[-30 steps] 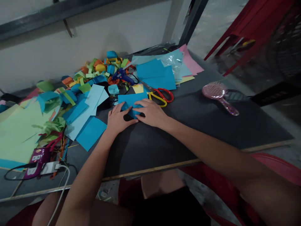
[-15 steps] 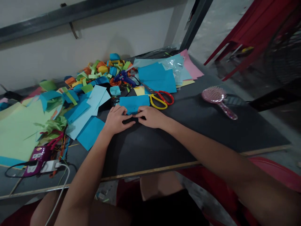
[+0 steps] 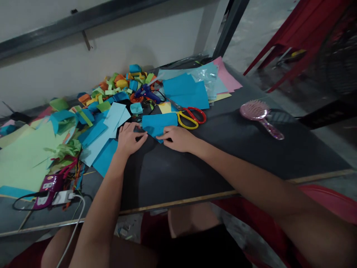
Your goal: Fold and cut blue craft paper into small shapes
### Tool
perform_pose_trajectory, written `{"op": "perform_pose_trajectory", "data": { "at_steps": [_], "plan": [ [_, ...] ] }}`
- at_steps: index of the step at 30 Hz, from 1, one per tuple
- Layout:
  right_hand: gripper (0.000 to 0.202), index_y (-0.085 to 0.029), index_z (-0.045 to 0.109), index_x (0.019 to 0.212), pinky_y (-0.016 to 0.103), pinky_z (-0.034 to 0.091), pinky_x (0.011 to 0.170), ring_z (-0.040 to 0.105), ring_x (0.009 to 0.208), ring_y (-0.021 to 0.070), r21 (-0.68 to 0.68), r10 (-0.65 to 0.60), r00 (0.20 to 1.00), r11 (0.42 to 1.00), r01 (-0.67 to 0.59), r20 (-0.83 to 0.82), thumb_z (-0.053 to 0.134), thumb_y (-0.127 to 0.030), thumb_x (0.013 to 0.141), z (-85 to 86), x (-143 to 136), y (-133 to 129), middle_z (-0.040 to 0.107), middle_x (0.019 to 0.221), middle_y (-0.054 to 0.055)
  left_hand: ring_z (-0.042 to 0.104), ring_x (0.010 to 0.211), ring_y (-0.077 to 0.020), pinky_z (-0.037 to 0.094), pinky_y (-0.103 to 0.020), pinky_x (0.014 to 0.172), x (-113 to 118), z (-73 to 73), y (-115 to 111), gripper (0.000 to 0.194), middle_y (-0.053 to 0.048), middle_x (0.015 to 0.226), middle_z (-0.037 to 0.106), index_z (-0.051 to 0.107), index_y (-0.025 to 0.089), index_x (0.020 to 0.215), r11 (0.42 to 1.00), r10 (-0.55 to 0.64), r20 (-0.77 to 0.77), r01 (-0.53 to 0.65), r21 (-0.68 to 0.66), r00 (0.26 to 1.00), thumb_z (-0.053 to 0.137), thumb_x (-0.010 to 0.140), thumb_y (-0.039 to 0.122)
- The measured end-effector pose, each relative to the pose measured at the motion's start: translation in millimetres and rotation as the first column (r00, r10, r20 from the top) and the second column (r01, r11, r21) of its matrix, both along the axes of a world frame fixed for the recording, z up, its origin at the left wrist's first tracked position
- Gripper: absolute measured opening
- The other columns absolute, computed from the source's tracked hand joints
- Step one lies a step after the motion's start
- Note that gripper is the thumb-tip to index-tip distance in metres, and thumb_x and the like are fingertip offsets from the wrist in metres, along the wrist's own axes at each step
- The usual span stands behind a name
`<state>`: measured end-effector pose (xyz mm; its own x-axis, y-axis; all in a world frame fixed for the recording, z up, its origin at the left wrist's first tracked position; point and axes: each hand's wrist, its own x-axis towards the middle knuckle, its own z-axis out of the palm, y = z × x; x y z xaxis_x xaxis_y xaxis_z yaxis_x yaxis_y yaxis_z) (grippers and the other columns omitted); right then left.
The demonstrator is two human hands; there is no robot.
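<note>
Blue paper (image 3: 157, 122) just L of scissors (image 3: 192, 115). R hand (image 3: 178, 139) fingers narrow on lower edge, L hand (image 3: 128, 139) fingers narrow, farther L — grips unclear. Prob. fold/crease step — needs edges aligned.

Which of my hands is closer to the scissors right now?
Your right. The right hand is on the blue paper, just on your side of the scissors; the left hand is farther off, left of them.
</note>
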<state>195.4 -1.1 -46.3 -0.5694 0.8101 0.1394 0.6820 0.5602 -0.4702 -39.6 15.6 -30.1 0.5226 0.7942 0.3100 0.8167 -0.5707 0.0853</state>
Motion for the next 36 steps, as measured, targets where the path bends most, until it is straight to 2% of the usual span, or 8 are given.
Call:
{"op": "perform_pose_trajectory", "data": {
  "at_steps": [5,11,16,22,25,29,33,36],
  "plan": [
    [0.035,-0.023,0.073,0.111,0.028,0.034,0.062,0.054,0.079,0.0181,-0.009,0.002,1.0,1.0,-0.002,0.012,0.05,-0.015,0.086,1.2,0,-1,0.062,0.09,0.007,0.05,0.107,-0.0301,0.04,-0.043,0.085,0,-2.4,0,0.04,-0.013,0.106,0.056,0.075,0.025,0.106,0.992,0.092,-0.033,-0.089,0.091,0.995,0.043,0.093,0.046],
    [0.035,-0.023,0.072,0.113,0.028,0.033,0.061,0.053,0.078,0.0174,0.021,0.011,1.0,1.0,-0.011,0.004,0.051,-0.015,0.086,0.0,0,-1,0.061,0.088,0.006,0.051,0.109,-0.0324,0.04,-0.045,0.086,11,-6.1,-4,0.046,-0.015,0.106,0.059,0.077,0.021,0.087,0.973,0.191,-0.024,-0.187,0.134,0.981,0.038,0.095,0.044],
    [0.033,-0.02,0.072,0.113,0.029,0.032,0.06,0.051,0.078,0.0186,0.068,0.055,0.998,0.996,-0.056,0.018,0.051,-0.016,0.087,0.7,0,-3,0.06,0.083,0.007,0.052,0.11,-0.0356,0.043,-0.048,0.09,22,-15.9,-8,0.055,-0.019,0.113,0.059,0.066,0.016,0.117,0.93,0.366,0.049,-0.367,0.02,0.929,0.046,0.088,0.058],
    [0.029,-0.019,0.075,0.106,0.03,0.034,0.06,0.052,0.079,0.0203,0.135,0.117,0.99,0.983,-0.127,0.076,0.052,-0.017,0.087,5.1,-4,-13,0.061,0.079,0.008,0.05,0.119,-0.0376,0.042,-0.051,0.099,34,-26.3,-9,0.051,-0.017,0.12,0.06,0.061,0.016,0.111,0.914,0.404,0.299,-0.37,-0.166,0.864,0.072,0.071,0.044],
    [0.028,-0.018,0.075,0.102,0.03,0.038,0.061,0.054,0.081,0.0215,0.172,0.123,0.99,0.976,-0.133,0.066,0.051,-0.017,0.088,4.9,-6,-17,0.062,0.082,0.009,0.064,0.095,-0.0286,0.051,-0.045,0.086,34,-27.0,-6,0.04,-0.008,0.094,0.068,0.058,0.019,0.103,0.901,0.414,0.516,-0.254,-0.352,0.75,0.073,0.069,0.032],
    [0.023,-0.02,0.07,0.105,0.04,0.046,0.081,0.056,0.093,0.0247,0.297,-0.066,0.967,0.945,0.14,-0.246,0.056,-0.025,0.087,3.5,0,-11,0.061,0.097,0.01,0.067,0.079,-0.0196,0.055,-0.035,0.073,34,-23.2,-2,0.036,-0.003,0.083,0.067,0.053,0.02,0.097,0.892,0.408,0.827,0.027,-0.452,0.387,0.073,0.07,0.035],
    [0.06,-0.025,0.05,0.121,0.049,0.046,0.092,0.048,0.115,0.0298,0.079,-0.396,0.595,0.784,0.616,-0.7,0.072,-0.053,0.073,1.7,8,0,0.048,0.122,0.012,0.066,0.09,-0.0189,0.056,-0.033,0.079,36,-12.7,-5,0.044,-0.004,0.095,0.068,0.054,0.023,0.099,0.933,0.296,0.947,0.175,-0.314,0.121,0.078,0.068,0.04],
    [0.071,-0.028,0.045,0.119,0.041,0.053,0.082,0.056,0.105,0.0249,-0.207,-0.401,0.413,0.874,0.44,-0.818,0.07,-0.069,0.066,1.4,8,4,0.051,0.118,0.008,0.063,0.08,-0.0134,0.054,-0.027,0.073,37,-5.9,-9,0.04,0.0,0.082,0.063,0.055,0.023,0.096,0.946,0.248,0.967,0.203,-0.253,0.052,0.079,0.069,0.039]
  ]
}}
